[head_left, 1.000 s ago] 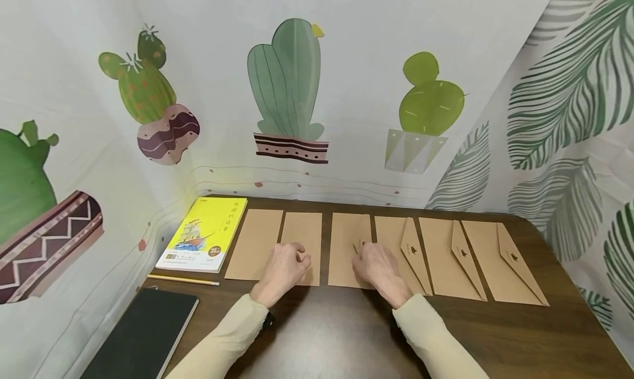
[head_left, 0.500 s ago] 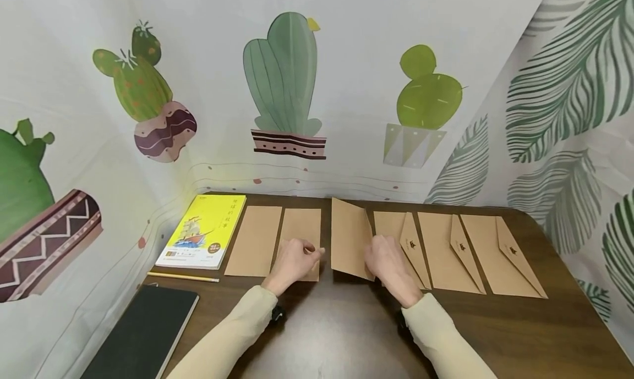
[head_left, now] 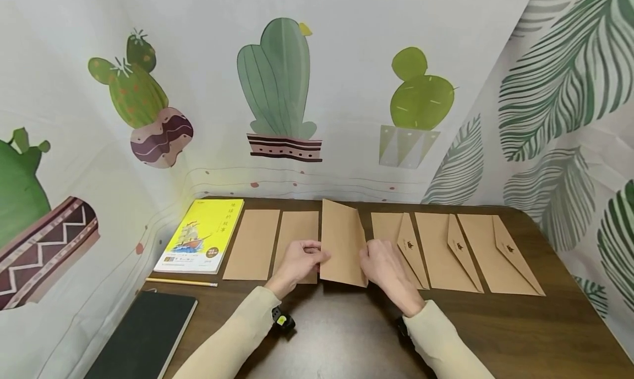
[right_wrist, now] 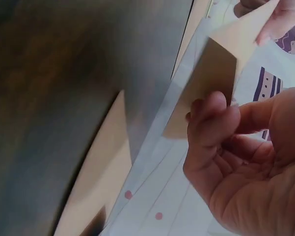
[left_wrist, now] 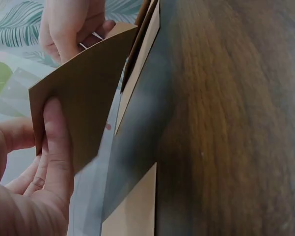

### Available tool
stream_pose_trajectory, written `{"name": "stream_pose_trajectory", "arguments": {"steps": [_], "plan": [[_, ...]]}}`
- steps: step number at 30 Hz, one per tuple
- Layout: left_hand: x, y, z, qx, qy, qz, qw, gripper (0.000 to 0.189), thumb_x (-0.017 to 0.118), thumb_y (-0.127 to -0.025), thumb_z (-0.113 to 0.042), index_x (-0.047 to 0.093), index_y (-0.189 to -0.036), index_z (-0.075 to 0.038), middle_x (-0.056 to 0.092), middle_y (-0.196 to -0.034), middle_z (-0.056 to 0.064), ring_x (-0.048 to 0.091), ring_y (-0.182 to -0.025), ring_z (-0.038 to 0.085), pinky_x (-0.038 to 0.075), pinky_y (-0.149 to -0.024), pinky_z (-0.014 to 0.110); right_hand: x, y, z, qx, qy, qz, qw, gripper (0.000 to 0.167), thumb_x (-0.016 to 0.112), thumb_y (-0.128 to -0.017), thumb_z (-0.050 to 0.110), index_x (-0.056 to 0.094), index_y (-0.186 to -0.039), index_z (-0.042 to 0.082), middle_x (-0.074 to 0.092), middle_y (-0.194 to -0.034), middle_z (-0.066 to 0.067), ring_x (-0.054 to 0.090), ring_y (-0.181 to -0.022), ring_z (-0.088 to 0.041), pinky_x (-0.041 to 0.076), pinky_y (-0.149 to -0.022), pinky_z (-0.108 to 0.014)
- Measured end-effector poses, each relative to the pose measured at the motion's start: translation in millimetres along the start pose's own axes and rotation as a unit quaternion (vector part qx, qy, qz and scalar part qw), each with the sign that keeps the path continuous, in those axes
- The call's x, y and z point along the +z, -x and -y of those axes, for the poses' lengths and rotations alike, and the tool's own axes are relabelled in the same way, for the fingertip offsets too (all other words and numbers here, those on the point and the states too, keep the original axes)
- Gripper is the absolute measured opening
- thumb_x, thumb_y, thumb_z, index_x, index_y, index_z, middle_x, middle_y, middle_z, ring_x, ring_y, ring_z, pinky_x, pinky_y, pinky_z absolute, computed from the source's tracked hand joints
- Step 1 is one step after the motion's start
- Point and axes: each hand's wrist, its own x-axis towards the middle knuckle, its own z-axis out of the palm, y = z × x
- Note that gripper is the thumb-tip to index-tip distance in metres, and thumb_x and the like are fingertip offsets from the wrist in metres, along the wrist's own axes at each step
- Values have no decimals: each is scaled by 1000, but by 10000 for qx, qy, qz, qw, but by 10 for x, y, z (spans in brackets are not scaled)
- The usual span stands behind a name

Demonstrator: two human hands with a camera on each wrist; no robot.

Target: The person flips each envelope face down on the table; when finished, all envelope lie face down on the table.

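A brown kraft envelope [head_left: 340, 241] is raised off the table between my two hands, its lower edge tilted up. My left hand [head_left: 301, 262] pinches its left edge, thumb on one face and fingers on the other, as the left wrist view shows on the envelope [left_wrist: 83, 93]. On the opposite edge my right hand [head_left: 386, 263] grips with thumb and curled fingers; in the right wrist view that hand [right_wrist: 235, 147] holds the folded side of the envelope [right_wrist: 206, 78]. The crown print seen on other flaps is hidden here.
Two plain envelopes [head_left: 252, 241] lie to the left, beside a yellow book [head_left: 203, 230]. Three envelopes with crown-printed flaps [head_left: 448, 247] lie to the right. A pencil [head_left: 183, 282] and a black notebook [head_left: 148, 329] sit at front left. Printed fabric [head_left: 346, 93] hangs behind the table [head_left: 495, 329].
The envelope, flat on the table a second ago, has been lifted by my right hand. My left hand has moved right and taken hold of its left edge.
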Motion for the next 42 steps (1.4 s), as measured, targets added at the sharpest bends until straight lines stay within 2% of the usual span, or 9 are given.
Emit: {"name": "stream_pose_trajectory", "arguments": {"steps": [5, 9, 12, 18, 22, 28, 32, 35, 42], "plan": [[-5, 7, -17, 73, 183, -70, 9998, 41, 81, -91, -5, 70, -129, 9, 73, -90, 1, 68, -78, 7, 59, -72, 23, 26, -4, -55, -6, -395, 96, 9992, 47, 55, -112, 21, 53, -67, 11, 44, -57, 1, 45, -49, -14, 38, -50, -28], [-3, 28, -34, 101, 167, -107, 9998, 37, 80, -93, -5, 70, -126, 9, 72, -90, 0, 67, -77, 8, 60, -71, 24, 23, -14, -83, 292, -946, 212, 9949, 38, 61, -111, 31, 75, -101, -2, 57, -64, -2, 52, -51, -13, 43, -53, -27], [8, 41, -31, 63, 55, -139, 9999, 35, 80, -94, -4, 71, -125, 10, 70, -89, 2, 67, -75, 8, 61, -70, 24, -5, -20, -75, 516, -1614, 224, 9853, 38, 72, -105, 24, 73, -125, -8, 63, -71, -3, 53, -59, -12, 43, -59, -26], [84, 67, -10, 180, -541, -110, 9983, 27, 82, -94, -4, 75, -114, 13, 82, -93, 17, 73, -65, 10, 66, -65, 29, -85, 8, 38, 707, -2622, 91, 9624, 21, 74, -97, 10, 68, -114, -2, 52, -67, 4, 46, -62, -11, 38, -61, -24], [157, 92, -19, 476, -806, 75, 9956, 19, 77, -98, -2, 76, -110, 12, 82, -91, 24, 76, -63, 14, 65, -61, 30, -82, 37, 136, 555, -2234, -200, 9729, 19, 72, -95, 9, 69, -111, 1, 59, -69, 2, 49, -61, -11, 41, -61, -26], [281, 102, -60, 1151, -698, 640, 9888, 23, 64, -106, -2, 78, -115, 13, 81, -97, 29, 82, -76, 28, 68, -71, 32, 49, 64, 247, 301, -1619, -365, 9857, 18, 72, -95, 8, 71, -110, -2, 66, -73, -6, 54, -60, -12, 44, -58, -27], [289, 106, -90, 1331, -821, 533, 9863, 28, 63, -109, -11, 81, -110, 10, 81, -94, 27, 83, -79, 34, 68, -72, 34, 97, 93, 288, 299, -2090, -54, 9774, 17, 64, -107, 16, 71, -111, 1, 67, -73, -7, 61, -49, -14, 52, -51, -30], [270, 117, -123, 1204, -883, 312, 9883, 38, 66, -109, -28, 83, -108, 5, 83, -92, 23, 83, -77, 31, 68, -73, 35, 110, 116, 290, 371, -2503, 398, 9666, 28, 50, -115, 22, 71, -113, 4, 68, -69, -10, 66, -45, -25, 59, -50, -39], [277, 178, -200, 818, -1210, -102, 9892, 52, 81, -96, -46, 81, -116, 2, 85, -100, 17, 83, -73, 22, 67, -73, 33, 213, 149, 243, 293, -2432, 1284, 9610, 31, 45, -114, 13, 73, -117, -2, 70, -62, -10, 68, -46, -20, 63, -52, -41]]}}
